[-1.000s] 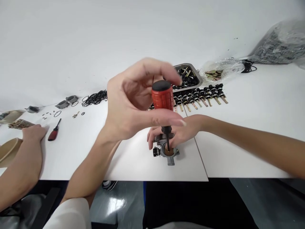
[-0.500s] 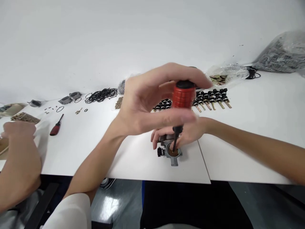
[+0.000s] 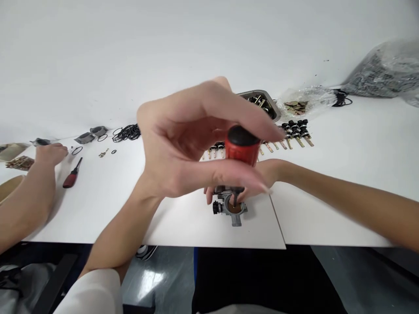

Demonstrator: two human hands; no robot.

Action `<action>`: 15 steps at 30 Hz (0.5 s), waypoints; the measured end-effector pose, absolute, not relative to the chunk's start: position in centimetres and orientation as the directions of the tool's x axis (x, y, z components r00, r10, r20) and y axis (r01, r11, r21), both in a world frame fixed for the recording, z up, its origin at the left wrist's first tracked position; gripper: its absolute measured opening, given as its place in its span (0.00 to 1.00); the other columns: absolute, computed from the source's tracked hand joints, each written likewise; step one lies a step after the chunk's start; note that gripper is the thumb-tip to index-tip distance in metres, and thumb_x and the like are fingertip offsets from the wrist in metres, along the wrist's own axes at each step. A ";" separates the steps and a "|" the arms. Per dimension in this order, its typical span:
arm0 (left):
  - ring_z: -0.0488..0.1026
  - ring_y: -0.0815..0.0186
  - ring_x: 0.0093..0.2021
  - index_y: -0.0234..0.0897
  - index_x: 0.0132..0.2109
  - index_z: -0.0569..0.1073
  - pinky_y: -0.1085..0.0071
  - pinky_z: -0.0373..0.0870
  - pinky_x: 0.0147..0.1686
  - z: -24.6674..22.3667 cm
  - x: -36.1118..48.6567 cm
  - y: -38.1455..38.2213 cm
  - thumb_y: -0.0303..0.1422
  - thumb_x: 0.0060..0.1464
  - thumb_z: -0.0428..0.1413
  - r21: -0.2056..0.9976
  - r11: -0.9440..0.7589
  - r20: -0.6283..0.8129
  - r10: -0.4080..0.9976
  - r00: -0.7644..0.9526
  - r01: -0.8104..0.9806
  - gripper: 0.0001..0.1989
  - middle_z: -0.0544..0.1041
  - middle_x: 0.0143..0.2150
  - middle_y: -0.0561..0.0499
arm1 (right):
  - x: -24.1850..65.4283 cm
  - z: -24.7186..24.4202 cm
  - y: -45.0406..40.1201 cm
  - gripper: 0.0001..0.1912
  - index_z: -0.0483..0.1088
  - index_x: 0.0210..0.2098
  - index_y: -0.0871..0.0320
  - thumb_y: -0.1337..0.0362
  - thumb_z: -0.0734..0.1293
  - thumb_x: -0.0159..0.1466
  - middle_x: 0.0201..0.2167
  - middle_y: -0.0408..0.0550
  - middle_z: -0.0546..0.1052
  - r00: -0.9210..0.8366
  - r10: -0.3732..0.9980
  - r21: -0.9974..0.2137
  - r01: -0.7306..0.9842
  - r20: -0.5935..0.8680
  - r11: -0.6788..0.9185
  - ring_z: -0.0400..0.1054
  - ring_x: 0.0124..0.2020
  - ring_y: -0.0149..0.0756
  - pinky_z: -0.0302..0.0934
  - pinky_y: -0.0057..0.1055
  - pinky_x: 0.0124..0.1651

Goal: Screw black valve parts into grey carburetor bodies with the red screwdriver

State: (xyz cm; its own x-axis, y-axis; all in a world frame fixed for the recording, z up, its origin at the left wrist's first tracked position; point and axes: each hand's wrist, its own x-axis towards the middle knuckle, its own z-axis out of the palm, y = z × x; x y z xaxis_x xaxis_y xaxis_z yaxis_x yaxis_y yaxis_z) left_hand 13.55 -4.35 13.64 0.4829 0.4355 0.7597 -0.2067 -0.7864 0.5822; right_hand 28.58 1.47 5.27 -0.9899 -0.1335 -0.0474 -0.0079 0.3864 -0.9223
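Observation:
My left hand [image 3: 183, 139] grips the red handle of a screwdriver [image 3: 242, 148] between thumb and fingers, with the black cap uppermost. Its shaft points down into the round bore of a grey metal carburetor body [image 3: 236, 220], where a brass-coloured disc [image 3: 235, 207] shows. Behind the tool, my right hand [image 3: 262, 179] holds the carburetor body against the white table, its fingers partly hidden by my left hand. A black knob [image 3: 216, 207] sticks out at the body's left side.
Rows of black-capped parts [image 3: 296, 131] lie behind my hands, near a metal tray [image 3: 278, 114] of parts and plastic bags [image 3: 376, 74]. Black rings [image 3: 127, 132] and a second red screwdriver [image 3: 71, 178] are at left. Another person's hand [image 3: 50, 153] reaches over small pieces.
My left hand has shifted left and turned around the handle, uncovering part of the tray. At the left, the other person's hand has moved forward to the small pieces.

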 end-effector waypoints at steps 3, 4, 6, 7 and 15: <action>0.80 0.61 0.31 0.46 0.41 0.84 0.64 0.81 0.26 13.5 13.8 -4.4 0.29 0.49 0.68 0.575 -0.794 0.771 0.444 0.456 -0.199 0.11 0.79 0.34 0.55 | 28.6 5.4 1.4 0.22 0.68 0.55 0.62 0.68 0.66 0.62 0.58 0.53 0.69 -0.991 -0.119 -0.922 0.016 -0.067 0.386 0.62 0.61 0.42 0.58 0.36 0.64; 0.81 0.58 0.32 0.44 0.43 0.84 0.62 0.83 0.27 13.5 13.7 -4.5 0.29 0.50 0.67 0.602 -0.779 0.743 0.466 0.481 -0.174 0.11 0.81 0.36 0.54 | 28.6 5.4 1.4 0.22 0.68 0.56 0.62 0.68 0.66 0.62 0.59 0.53 0.69 -0.990 -0.114 -0.918 0.028 -0.079 0.395 0.62 0.61 0.42 0.58 0.36 0.64; 0.83 0.53 0.35 0.43 0.47 0.83 0.56 0.85 0.31 13.7 13.3 -4.9 0.31 0.54 0.65 0.668 -0.735 0.669 0.527 0.524 -0.114 0.12 0.82 0.40 0.52 | 28.7 5.3 1.5 0.23 0.68 0.58 0.60 0.68 0.66 0.62 0.59 0.53 0.69 -0.989 -0.113 -0.904 0.036 -0.093 0.426 0.61 0.62 0.42 0.57 0.37 0.65; 0.83 0.51 0.36 0.43 0.48 0.83 0.53 0.85 0.31 13.9 13.0 -5.2 0.33 0.55 0.64 0.706 -0.705 0.625 0.577 0.525 -0.066 0.13 0.82 0.40 0.51 | 28.7 5.2 1.5 0.23 0.68 0.58 0.59 0.68 0.66 0.62 0.59 0.52 0.68 -0.989 -0.110 -0.894 0.036 -0.095 0.447 0.61 0.63 0.42 0.57 0.38 0.66; 0.82 0.68 0.33 0.46 0.41 0.80 0.70 0.81 0.30 14.5 12.8 -6.1 0.41 0.50 0.66 0.663 -0.743 0.617 0.613 0.493 0.093 0.12 0.77 0.38 0.63 | 28.9 5.9 1.2 0.22 0.70 0.56 0.63 0.70 0.65 0.61 0.57 0.54 0.70 -0.993 -0.096 -0.905 0.019 -0.066 0.425 0.64 0.60 0.42 0.61 0.36 0.62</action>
